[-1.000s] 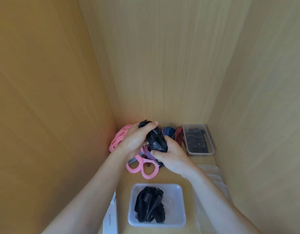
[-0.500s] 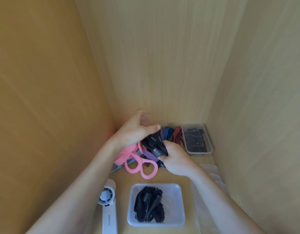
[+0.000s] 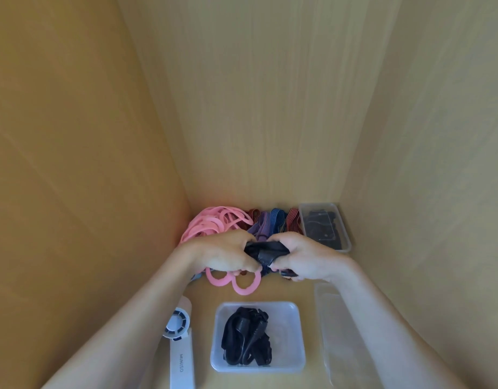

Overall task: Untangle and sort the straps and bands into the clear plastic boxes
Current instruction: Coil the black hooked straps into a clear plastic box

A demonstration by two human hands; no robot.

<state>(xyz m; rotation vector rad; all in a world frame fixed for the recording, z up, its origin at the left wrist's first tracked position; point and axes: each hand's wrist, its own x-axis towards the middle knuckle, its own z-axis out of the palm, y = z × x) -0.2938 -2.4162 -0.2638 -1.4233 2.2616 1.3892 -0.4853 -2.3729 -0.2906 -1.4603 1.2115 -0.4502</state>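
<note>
A bunched black strap (image 3: 266,252) is gripped between my left hand (image 3: 226,254) and my right hand (image 3: 301,256), fingers of both curled round it, just above the shelf. Behind my hands lies a tangle of pink bands (image 3: 214,223) and purple, blue and red striped straps (image 3: 273,221). Two pink loops (image 3: 243,282) stick out below my left hand. A clear box (image 3: 298,360) nearest me holds black straps (image 3: 247,336). Another clear box (image 3: 344,234) at the back right holds dark pieces.
A white MINISO hand fan (image 3: 180,349) lies left of the near box. Empty clear boxes or lids (image 3: 340,332) are stacked along the right wall. Wooden walls close in on the left, back and right.
My left hand has come down from above the pile and taken hold of the black strap, which my right hand was holding alone. Both hands now sit side by side, nearer me.
</note>
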